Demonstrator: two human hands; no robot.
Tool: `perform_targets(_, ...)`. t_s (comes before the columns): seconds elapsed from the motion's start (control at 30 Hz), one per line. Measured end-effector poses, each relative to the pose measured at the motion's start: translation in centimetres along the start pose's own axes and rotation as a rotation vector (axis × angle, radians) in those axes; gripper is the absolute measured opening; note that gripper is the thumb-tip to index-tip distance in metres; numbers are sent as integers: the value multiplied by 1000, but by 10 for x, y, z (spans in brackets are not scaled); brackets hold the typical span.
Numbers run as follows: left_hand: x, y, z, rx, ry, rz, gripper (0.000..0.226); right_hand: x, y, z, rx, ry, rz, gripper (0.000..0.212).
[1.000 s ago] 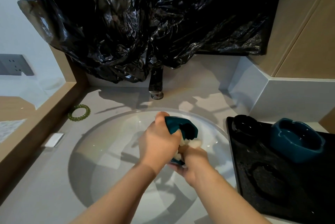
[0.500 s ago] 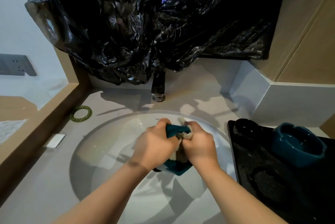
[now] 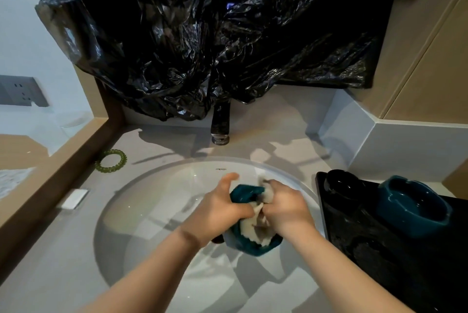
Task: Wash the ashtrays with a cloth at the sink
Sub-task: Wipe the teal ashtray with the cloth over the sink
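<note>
Holding the teal ashtray (image 3: 255, 247) over the sink basin (image 3: 157, 186), I have my left hand (image 3: 217, 211) wrapped round its left side, thumb stretched up past the rim, the other fingers curled underneath. My right hand (image 3: 288, 207) is bunched tight on the pale cloth (image 3: 252, 228), pressing it down into the ashtray's hollow, and the wad fills most of it (how far my fingertips reach inside I cannot tell, the cloth covers them). The ashtray is tilted, its open side toward me, above the white basin a little right of centre. The dark tap (image 3: 220, 125) stands behind the basin, its top hidden under a crumpled black plastic bag (image 3: 202, 34) that hangs down the back wall. On the counter to my right lies a black tray (image 3: 374, 257), just beside the basin's edge; a second teal ashtray (image 3: 415, 209) sits upright on it, with a black ashtray (image 3: 342, 183) just beside that, nearer the tap. To my left a green beaded ring (image 3: 111, 160) lies flat on the counter, and a small white block (image 3: 74, 198) lies nearer me
</note>
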State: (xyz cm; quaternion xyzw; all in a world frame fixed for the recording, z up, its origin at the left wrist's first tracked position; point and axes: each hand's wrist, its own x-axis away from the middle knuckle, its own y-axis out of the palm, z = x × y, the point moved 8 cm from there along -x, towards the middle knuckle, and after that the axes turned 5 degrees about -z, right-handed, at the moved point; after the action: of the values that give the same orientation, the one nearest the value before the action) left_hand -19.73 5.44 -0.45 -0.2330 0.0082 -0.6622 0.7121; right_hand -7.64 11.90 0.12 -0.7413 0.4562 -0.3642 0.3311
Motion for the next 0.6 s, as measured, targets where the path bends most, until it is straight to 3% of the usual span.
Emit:
perform_targets(0.1, 1, 3, 5, -161, -16, 27, 33, 6, -2, -28, 244, -187, -37, 38)
perform_targets(0.2, 3, 0, 10, -230, 22, 117, 24, 5, -3, -29, 218, -211, 20, 30)
perform_targets(0.27, 6, -11, 15, -231, 61, 255, 25, 1, -3, -7, -47, -44, 110, 21)
perform_targets(0.33, 11, -16, 20, -214, 99, 394, 36, 6, 17, 17, -529, 197, 134, 11)
perform_targets(0.4, 15, -17, 22, -214, 122, 499, 45, 18, 57, 18, -1123, 432, -22, 13)
perform_targets(0.43, 17, -17, 22, -214, 130, 535, 48, 24, 72, 13, -1301, 507, -121, 16)
perform_targets(0.53, 19, -12, 18, -256, 153, 511, 51, 27, 81, 15, -1351, 542, -209, 21)
perform_targets(0.6, 19, -7, 20, -339, 190, 423, 51, 17, 60, 32, -1083, 467, -11, 23)
